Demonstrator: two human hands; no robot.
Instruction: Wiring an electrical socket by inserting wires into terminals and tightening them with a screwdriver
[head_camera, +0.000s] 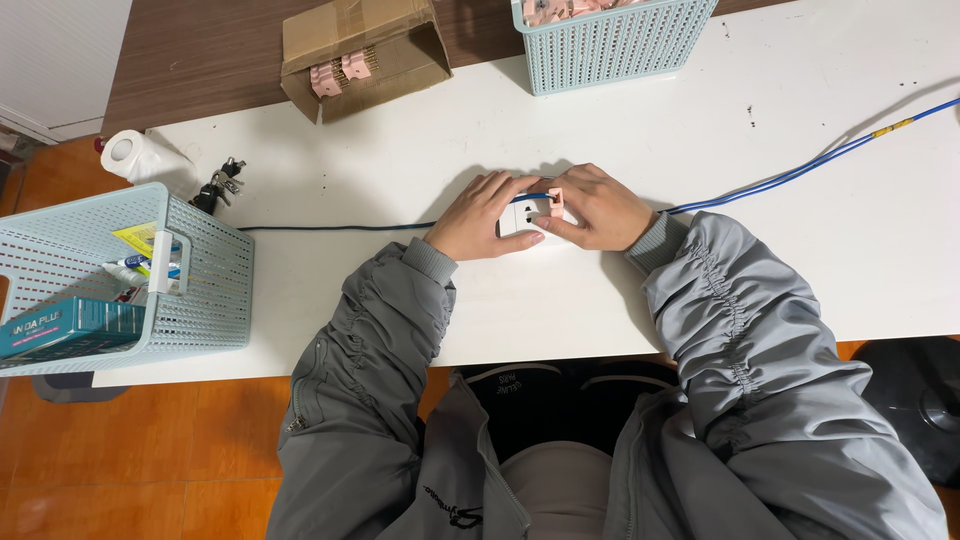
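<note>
My left hand (478, 217) and my right hand (596, 208) meet at the middle of the white table (700, 150). Both hold a small white block (522, 218) that rests on the tabletop. My right fingers pinch a small pink part (555, 196) at the block's top right corner. A blue cable (800, 165) runs from the far right to the block, and a dark cable (330, 227) leaves it to the left. Grey jacket sleeves cover both my arms.
A pale green mesh basket (215, 265) with tubes and a teal box stands at the left edge. Keys (218, 185) and a paper roll (135, 155) lie beyond it. An open cardboard box (362, 50) with pink parts and a second basket (610, 45) sit at the back.
</note>
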